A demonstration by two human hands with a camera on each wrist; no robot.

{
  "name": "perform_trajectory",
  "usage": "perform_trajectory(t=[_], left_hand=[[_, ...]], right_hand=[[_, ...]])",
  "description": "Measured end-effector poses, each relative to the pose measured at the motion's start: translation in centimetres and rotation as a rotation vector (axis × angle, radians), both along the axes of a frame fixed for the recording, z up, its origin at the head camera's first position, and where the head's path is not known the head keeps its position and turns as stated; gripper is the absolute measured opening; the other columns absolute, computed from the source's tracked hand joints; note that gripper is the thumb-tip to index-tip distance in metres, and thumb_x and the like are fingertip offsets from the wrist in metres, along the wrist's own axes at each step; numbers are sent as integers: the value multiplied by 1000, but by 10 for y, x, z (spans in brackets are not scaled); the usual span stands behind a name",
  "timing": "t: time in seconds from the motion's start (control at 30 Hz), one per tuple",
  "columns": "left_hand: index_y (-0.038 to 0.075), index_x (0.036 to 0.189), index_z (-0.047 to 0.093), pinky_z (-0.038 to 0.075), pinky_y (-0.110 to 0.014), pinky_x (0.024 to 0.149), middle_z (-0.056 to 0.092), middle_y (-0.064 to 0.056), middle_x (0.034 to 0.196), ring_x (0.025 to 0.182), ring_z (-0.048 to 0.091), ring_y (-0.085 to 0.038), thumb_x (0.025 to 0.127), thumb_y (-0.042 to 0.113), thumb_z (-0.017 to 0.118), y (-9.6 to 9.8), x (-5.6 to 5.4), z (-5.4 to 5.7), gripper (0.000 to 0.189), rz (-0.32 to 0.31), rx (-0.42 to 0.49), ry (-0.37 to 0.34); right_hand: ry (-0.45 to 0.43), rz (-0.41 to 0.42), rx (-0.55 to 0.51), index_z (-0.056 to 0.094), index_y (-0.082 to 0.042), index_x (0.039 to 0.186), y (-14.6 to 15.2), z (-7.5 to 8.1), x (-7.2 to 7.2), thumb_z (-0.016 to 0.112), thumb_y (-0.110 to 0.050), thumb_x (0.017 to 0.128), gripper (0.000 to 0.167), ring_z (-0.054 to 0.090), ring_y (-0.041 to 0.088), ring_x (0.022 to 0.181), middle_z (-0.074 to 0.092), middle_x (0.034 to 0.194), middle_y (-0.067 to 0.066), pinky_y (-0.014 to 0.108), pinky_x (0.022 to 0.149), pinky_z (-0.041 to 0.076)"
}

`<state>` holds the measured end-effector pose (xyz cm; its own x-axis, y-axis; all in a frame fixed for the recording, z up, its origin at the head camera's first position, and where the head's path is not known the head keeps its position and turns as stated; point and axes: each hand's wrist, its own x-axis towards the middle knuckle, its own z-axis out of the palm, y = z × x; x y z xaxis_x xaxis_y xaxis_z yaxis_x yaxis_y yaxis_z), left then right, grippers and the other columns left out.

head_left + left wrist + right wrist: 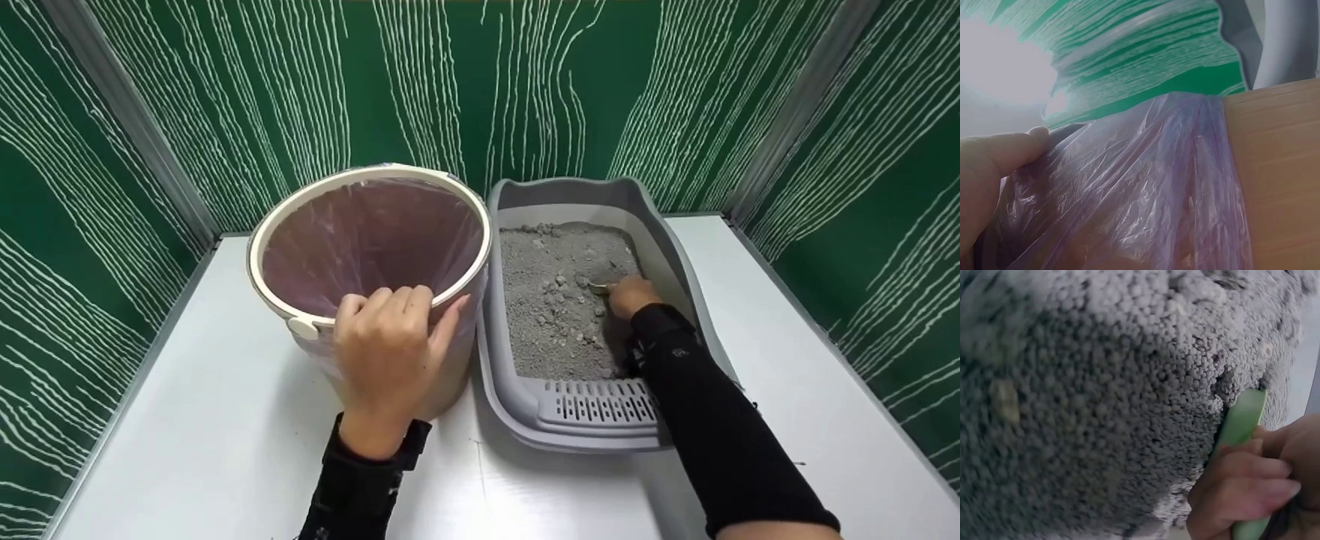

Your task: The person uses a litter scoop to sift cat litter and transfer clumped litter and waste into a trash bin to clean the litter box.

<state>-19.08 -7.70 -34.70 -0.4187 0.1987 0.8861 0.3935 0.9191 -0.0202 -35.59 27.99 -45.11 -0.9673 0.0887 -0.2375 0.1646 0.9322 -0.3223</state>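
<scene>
My left hand (pixel 386 352) grips the near rim of a round trash bin (pixel 442 382), its fingers curled over the edge and the thumb outside. A thin purple bag (pixel 1145 185) lines the bin and folds over the rim. To the right, my right hand (pixel 634 298) holds the green handle of a litter scoop (pixel 1244 417), fingers wrapped round it. The scoop's head is hidden in the grey litter (pixel 551 330). That litter lies in a grey litter box (pixel 517 420), loose and clumpy around the hand.
The bin and litter box stand side by side on a white table (pixel 217 420). Green walls (pixel 420 97) with white wavy lines enclose the back and sides. A slotted step (pixel 600 405) forms the box's near end.
</scene>
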Motion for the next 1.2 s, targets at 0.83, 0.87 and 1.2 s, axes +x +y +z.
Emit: perform_trajectory(t=[0.83, 0.87, 1.2], left_hand=[[9, 71, 58, 40, -43, 61, 50, -4, 60, 56, 52, -26, 98, 44, 77, 1, 1, -1, 49, 2, 5, -9], [9, 71, 58, 40, -43, 62, 51, -4, 60, 56, 52, -26, 98, 44, 77, 1, 1, -1, 48, 3, 5, -9], [7, 73, 62, 41, -43, 62, 55, -5, 62, 58, 54, -27, 99, 45, 76, 1, 1, 0, 48, -2, 3, -9]], right_hand=[[308, -298, -182, 67, 5, 106, -1, 10, 1, 55, -35, 111, 43, 65, 49, 119, 66, 128, 34, 60, 96, 50], [303, -296, -177, 67, 4, 104, -2, 10, 1, 54, -36, 111, 43, 65, 49, 119, 66, 129, 34, 59, 96, 51], [292, -299, -187, 68, 9, 123, -3, 12, 1, 47, -38, 114, 53, 61, 51, 126, 62, 137, 36, 61, 102, 49]])
